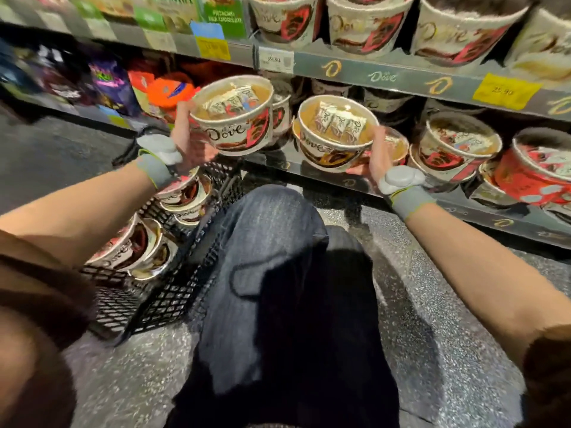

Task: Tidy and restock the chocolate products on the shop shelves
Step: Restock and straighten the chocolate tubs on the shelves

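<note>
Speckled shop floor [417, 304], shelves ahead. Basket [160, 291] at left knee holds Dove tubs [133, 248]. Left hand [188, 140] grips one Dove tub [234, 118]; right hand [378, 156] grips another [333, 134], both raised before the lower shelf [309, 168]. Shelf strip [383, 76] reads "Dove"; yellow tag [505, 91] "25.90".

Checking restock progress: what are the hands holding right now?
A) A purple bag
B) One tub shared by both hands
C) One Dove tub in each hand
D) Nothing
C: the left hand grips one Dove tub and the right hand another tub.
</note>
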A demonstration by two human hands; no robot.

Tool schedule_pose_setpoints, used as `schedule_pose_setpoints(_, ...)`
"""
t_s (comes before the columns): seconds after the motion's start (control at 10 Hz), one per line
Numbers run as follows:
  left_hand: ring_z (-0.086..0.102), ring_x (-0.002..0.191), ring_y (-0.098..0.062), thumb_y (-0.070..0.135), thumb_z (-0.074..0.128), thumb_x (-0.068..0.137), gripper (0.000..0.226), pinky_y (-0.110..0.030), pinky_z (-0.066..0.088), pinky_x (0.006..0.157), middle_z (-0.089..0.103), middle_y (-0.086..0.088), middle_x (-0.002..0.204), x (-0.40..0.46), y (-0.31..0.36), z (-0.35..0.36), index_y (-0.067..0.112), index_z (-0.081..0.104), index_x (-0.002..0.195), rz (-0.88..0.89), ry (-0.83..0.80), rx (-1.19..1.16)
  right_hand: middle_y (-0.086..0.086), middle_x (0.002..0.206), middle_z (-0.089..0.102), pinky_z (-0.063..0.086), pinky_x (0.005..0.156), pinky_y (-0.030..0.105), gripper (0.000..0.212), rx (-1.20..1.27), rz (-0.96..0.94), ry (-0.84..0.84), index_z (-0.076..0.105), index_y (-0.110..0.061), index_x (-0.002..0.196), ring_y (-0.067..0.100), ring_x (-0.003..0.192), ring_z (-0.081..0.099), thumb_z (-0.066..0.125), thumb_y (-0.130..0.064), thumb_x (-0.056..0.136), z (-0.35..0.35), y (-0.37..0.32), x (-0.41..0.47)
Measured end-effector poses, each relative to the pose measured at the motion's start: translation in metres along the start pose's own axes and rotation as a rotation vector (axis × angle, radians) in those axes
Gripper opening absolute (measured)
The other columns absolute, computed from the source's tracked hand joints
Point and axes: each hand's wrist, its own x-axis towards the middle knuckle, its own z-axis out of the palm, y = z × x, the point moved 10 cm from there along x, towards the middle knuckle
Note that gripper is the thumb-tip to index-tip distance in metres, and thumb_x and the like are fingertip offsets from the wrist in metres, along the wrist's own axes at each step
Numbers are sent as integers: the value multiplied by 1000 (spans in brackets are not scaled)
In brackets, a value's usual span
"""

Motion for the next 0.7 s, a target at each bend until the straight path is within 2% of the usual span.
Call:
schedule_pose_setpoints(0.1, 40, 56, -17, 72, 43, 77, 57, -24, 36, 50, 51, 1, 53, -32, -1, -50, 17, 56, 67, 62, 204, -144, 11, 135, 52, 56, 77, 56, 60, -82, -40, -60, 48, -18, 135, 31, 115, 57, 27, -57, 95, 35, -6, 3)
schedule_pose_setpoints(0.2, 53, 54, 10, 46, 27, 97, 45, -12, 49, 49, 63, 26, 85, -60, 3, -52, 20, 46, 129, 86, 142, -153, 14, 133, 53, 59, 76, 48, 75, -196, -63, -16, 54, -19, 131, 32, 114, 56, 25, -73, 87, 67, -15, 3)
schedule_pose_setpoints(0.3, 44, 54, -3, 51, 34, 93, 48, -17, 41, 46, 57, 16, 51, -80, -10, -117, 14, 64, 98, 79, 302, -189, 11, 116, 59, 51, 43, 18, 56, -230, -89, -99, 54, -5, 129, 20, 81, 61, 19, -41, 103, 119, -27, -10)
schedule_pose_setpoints(0.4, 41, 44, -17, 68, 50, 69, 62, -18, 36, 45, 47, -1, 58, -105, -37, -192, 9, 61, 86, 37, 481, -177, 17, 98, 64, 53, 50, 26, 59, -237, -80, -189, 61, 1, 120, 20, 66, 64, 26, -43, 99, 173, -24, 0)
schedule_pose_setpoints(0.5, 41, 50, -18, 73, 58, 54, 69, -23, 38, 50, 42, -6, 69, -116, -73, -243, 13, 59, 89, -20, 553, -200, 14, 109, 67, 54, 82, 45, 54, -330, -63, -292, 63, -12, 107, 32, 95, 63, 37, -51, 81, 233, -18, 21)
schedule_pose_setpoints(0.6, 37, 51, -18, 73, 60, 53, 60, -25, 34, 52, 37, -6, 63, -126, -97, -257, 16, 51, 70, -58, 596, -231, 15, 118, 62, 57, 58, 37, 49, -361, -47, -360, 53, 0, 124, 32, 98, 63, 36, -38, 98, 269, -19, -1)
schedule_pose_setpoints(0.7, 43, 48, -19, 67, 58, 58, 54, -23, 38, 50, 48, -5, 59, -136, -116, -259, 15, 53, 72, -69, 671, -310, 10, 114, 54, 53, 44, 23, 43, -506, -37, -420, 37, 1, 137, 30, 90, 61, 30, -27, 104, 309, -1, -3)
